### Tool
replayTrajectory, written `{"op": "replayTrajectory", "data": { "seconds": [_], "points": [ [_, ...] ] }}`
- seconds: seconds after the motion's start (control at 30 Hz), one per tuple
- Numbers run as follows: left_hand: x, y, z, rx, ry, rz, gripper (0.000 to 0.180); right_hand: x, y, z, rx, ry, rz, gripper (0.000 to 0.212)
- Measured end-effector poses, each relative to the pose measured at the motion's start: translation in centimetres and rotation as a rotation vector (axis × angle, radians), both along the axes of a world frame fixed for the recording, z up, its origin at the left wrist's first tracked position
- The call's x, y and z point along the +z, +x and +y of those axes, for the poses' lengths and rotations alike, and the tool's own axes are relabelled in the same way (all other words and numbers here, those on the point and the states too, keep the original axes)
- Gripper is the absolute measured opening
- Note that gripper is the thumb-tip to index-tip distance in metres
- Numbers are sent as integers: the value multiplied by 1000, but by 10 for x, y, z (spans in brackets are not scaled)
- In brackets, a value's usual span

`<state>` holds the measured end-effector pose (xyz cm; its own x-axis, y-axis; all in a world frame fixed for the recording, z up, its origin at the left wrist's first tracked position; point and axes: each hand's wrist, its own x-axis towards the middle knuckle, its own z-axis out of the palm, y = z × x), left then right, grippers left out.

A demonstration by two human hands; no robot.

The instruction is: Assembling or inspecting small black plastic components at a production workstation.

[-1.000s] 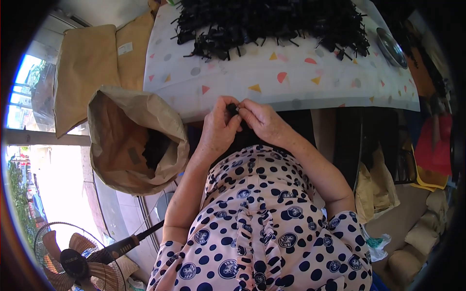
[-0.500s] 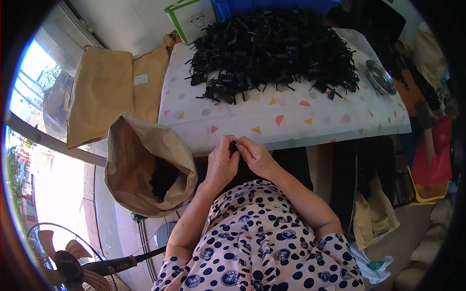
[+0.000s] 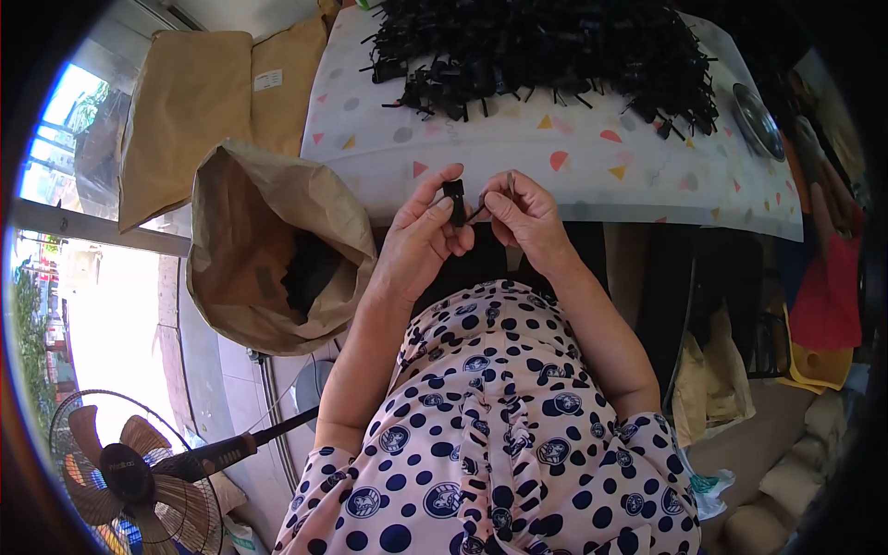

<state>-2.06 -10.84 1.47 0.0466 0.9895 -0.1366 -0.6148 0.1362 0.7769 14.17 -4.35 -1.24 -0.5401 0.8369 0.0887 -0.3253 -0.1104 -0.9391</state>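
Over my lap, just in front of the table's near edge, my left hand [image 3: 414, 237] pinches a small black rectangular piece [image 3: 454, 194] upright between thumb and fingers. Close beside it, my right hand [image 3: 531, 220] is closed on a thin dark strip [image 3: 476, 213] that reaches toward the black piece. Whether the strip is joined to the piece, I cannot tell. A large heap of black parts with thin stems [image 3: 546, 55] lies on the patterned tablecloth [image 3: 504, 143] beyond both hands.
An open brown paper sack [image 3: 217, 268] with black items inside stands left of my left arm. Flattened brown sacks [image 3: 190, 111] lie behind it. A metal bowl [image 3: 758, 120] sits at the table's right end. A fan [image 3: 129, 472] stands at lower left.
My hands have drawn slightly apart, and the black piece and thin strip now show between them. The view has tilted downward, so the table sits higher in it.
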Motion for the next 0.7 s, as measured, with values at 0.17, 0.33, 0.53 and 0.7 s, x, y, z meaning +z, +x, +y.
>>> {"op": "replayTrajectory", "data": {
  "seconds": [0.17, 0.33, 0.53, 0.7],
  "points": [
    [-3, 1, -3, -168, 13, -77, 39, 4, 5, -1, 137, -182, 52, 14],
    [-5, 0, -9, -275, 39, -124, 40, 4, 11, 0, 315, -244, 30, 19],
    [-1, 10, -15, -88, 116, 611, 40, -2, 4, -4, 150, 61, -177, 21],
    [-9, 14, -16, 77, 280, 1039, 42, -2, -7, -18, 42, -41, -32, 31]
  ]
}}
